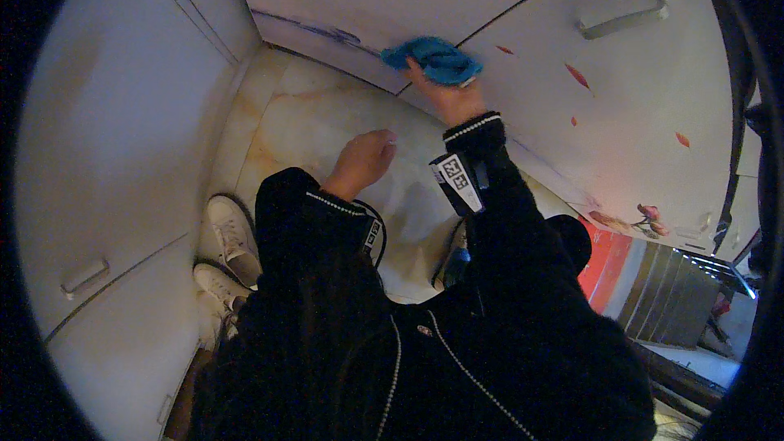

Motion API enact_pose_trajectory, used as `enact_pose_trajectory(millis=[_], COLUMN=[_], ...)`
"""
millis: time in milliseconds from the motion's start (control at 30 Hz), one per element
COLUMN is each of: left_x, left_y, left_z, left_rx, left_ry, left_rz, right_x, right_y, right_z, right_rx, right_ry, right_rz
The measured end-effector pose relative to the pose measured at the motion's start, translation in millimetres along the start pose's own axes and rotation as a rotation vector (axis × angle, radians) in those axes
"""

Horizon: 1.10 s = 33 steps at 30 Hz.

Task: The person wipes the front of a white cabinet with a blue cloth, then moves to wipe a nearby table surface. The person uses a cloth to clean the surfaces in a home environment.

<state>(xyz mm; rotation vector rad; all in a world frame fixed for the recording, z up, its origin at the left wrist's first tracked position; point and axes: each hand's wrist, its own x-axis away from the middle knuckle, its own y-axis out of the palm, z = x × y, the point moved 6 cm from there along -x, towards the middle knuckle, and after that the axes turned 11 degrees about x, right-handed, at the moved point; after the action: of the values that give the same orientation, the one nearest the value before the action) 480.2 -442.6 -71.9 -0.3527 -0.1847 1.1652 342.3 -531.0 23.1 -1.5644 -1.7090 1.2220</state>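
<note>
My right hand [457, 100] grips a blue cloth [441, 60] and presses it against the lower front of a white cabinet [539, 102]. The cloth is bunched up and covers part of the seam between two door panels. Dark purple smudges [327, 33] mark the cabinet's lower edge, left of the cloth. My left hand [363, 162] hovers over the tiled floor, nearer to me, with its fingers curled in. Whether anything is inside those fingers is hidden.
Another white cabinet with a handle [85, 278] stands at the left. A pair of pale shoes [233, 233] lies beside it on the marbled floor [306, 106]. A metal handle [625, 18] juts from the right cabinet, which has red petal prints. A red mat [606, 257] lies at the right.
</note>
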Motion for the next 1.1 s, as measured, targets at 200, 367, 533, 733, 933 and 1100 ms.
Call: enact_pose_trajectory(millis=[200,367,533,733,933,1100], left_x=[-15.8,-20.6,-36.3,-53.7,-85.2,-105.9], left_y=[24.8,23.4,-50.4,-109.2,-105.2,-90.9], left_z=[-34.5,-22.3,68.9,250.3,316.7,298.7], left_rx=[-0.037,0.029,0.377,0.137,-0.05,-0.07], left_ry=[0.005,-0.002,0.158,0.832,1.053,0.963], left_rz=[-0.134,-0.134,0.302,0.436,0.466,0.563], right_x=[-18.6,-9.3,-16.2,-15.8,-16.8,-7.7], right_y=[-32.1,-76.6,-119.1,-170.0,-182.7,-167.8], right_z=[10.9,-0.5,-43.6,-73.6,-91.5,-77.2], right_rx=[-0.479,-2.138,-2.253,-2.086,-1.795,-1.353], right_ry=[-0.024,0.847,0.653,0.234,0.13,0.322], right_rz=[-0.179,-0.091,-0.078,-0.309,-0.193,-0.104])
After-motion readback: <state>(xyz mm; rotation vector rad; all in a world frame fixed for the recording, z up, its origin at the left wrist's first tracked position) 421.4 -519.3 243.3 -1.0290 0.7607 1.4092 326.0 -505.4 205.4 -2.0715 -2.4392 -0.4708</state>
